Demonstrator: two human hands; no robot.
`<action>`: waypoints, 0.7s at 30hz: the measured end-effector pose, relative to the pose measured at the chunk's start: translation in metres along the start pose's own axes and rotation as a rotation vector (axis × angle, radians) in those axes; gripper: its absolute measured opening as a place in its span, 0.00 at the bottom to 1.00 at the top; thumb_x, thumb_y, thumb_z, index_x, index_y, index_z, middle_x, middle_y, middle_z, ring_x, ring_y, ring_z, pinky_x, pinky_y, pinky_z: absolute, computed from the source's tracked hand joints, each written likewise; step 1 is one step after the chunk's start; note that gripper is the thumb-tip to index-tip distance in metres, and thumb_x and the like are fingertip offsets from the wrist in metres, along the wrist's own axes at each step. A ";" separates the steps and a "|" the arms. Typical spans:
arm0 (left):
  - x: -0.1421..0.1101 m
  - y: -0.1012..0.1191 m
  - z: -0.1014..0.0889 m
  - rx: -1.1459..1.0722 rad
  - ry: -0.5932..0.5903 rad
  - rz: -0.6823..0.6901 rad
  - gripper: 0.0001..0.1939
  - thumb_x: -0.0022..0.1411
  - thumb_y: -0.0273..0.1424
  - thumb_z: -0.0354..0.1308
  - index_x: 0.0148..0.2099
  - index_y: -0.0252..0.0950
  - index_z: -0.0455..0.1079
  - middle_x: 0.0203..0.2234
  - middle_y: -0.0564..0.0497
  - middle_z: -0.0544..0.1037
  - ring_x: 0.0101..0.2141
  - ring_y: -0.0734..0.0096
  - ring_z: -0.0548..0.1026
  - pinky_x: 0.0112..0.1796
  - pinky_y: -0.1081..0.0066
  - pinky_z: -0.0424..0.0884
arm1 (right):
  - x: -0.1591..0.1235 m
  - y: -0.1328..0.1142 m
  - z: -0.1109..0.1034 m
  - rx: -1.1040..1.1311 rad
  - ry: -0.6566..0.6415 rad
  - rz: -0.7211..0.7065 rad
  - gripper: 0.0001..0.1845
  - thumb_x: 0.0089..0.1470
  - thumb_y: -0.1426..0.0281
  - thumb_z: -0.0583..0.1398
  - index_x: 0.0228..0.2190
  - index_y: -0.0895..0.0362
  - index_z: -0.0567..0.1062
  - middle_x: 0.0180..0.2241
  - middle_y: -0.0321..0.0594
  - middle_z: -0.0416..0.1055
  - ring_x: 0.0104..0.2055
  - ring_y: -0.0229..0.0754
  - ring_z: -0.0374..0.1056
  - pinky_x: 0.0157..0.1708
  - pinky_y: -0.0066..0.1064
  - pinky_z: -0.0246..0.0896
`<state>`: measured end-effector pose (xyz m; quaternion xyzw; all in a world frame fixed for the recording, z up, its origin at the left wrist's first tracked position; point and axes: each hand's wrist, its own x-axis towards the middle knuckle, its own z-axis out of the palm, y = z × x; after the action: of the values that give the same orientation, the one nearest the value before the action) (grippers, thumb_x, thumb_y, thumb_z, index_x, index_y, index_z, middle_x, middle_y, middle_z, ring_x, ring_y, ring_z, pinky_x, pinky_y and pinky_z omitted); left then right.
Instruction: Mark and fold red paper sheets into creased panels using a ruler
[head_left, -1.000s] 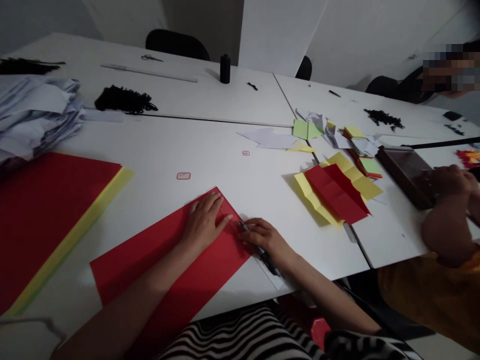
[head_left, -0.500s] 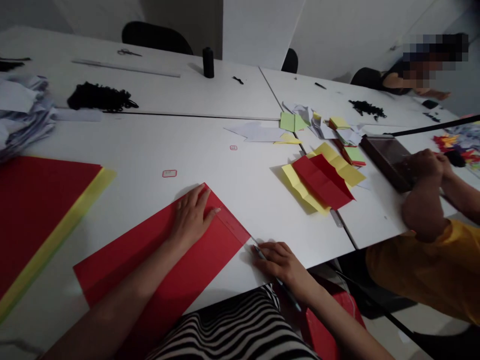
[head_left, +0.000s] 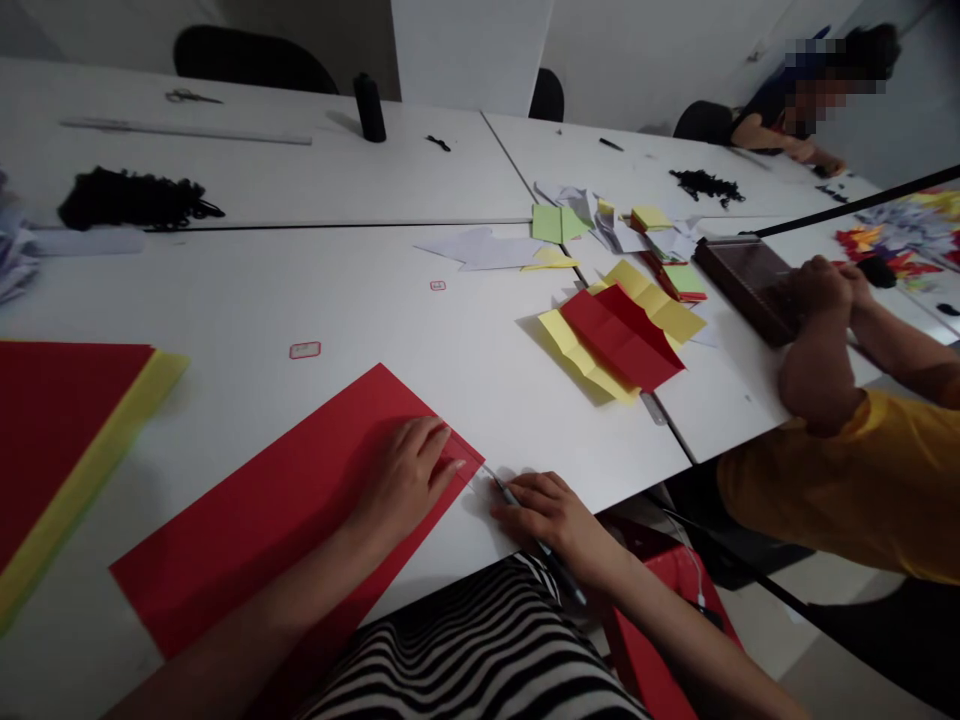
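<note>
L hand point(head_left: 401, 475) flat, fingers part-spread, on red sheet point(head_left: 277, 500) + clear ruler point(head_left: 472, 474), nr desk point(head_left: 360, 300) edge; R hand point(head_left: 559, 520) curled rnd pen point(head_left: 512, 497). Prob. aligning ruler; next needs firm hold, pen to edge.

Left hand point(head_left: 401, 468) on paper point(head_left: 262, 520), pen point(head_left: 565, 577) in right hand point(head_left: 556, 515)

The flat white tabletop point(head_left: 232, 290) is viewed from above by one head-worn camera, aimed forward and down past a black-and-white striped fabric garment point(head_left: 465, 650). The bare left hand point(head_left: 405, 470) and bare right hand point(head_left: 553, 515) are framed nearby, the plain pale-grey wall point(head_left: 637, 60) farther off.
</note>
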<state>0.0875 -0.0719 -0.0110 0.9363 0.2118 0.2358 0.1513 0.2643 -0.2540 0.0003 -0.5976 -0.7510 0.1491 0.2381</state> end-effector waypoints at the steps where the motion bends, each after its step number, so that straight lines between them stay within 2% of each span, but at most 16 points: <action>1: -0.001 0.000 0.003 -0.004 0.007 -0.003 0.15 0.67 0.35 0.53 0.53 0.35 0.65 0.49 0.43 0.70 0.50 0.58 0.68 0.51 0.56 0.69 | 0.001 0.001 0.001 0.006 0.000 -0.003 0.18 0.65 0.70 0.53 0.55 0.49 0.67 0.51 0.42 0.71 0.54 0.48 0.62 0.50 0.46 0.61; 8: -0.005 -0.002 0.009 -0.011 0.051 0.019 0.18 0.66 0.37 0.55 0.55 0.36 0.62 0.50 0.43 0.69 0.52 0.57 0.67 0.52 0.55 0.69 | 0.003 0.005 0.003 0.017 0.008 0.017 0.19 0.66 0.70 0.52 0.56 0.48 0.65 0.52 0.41 0.70 0.54 0.47 0.61 0.50 0.46 0.61; 21: -0.008 0.001 0.008 -0.084 0.006 0.016 0.18 0.67 0.37 0.53 0.57 0.38 0.62 0.51 0.45 0.69 0.53 0.58 0.67 0.52 0.55 0.70 | -0.002 0.002 -0.003 0.027 0.027 0.040 0.15 0.64 0.72 0.54 0.51 0.51 0.69 0.50 0.43 0.71 0.52 0.48 0.63 0.48 0.45 0.64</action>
<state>0.0853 -0.0781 -0.0207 0.9301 0.1944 0.2485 0.1882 0.2677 -0.2560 0.0014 -0.6110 -0.7335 0.1559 0.2535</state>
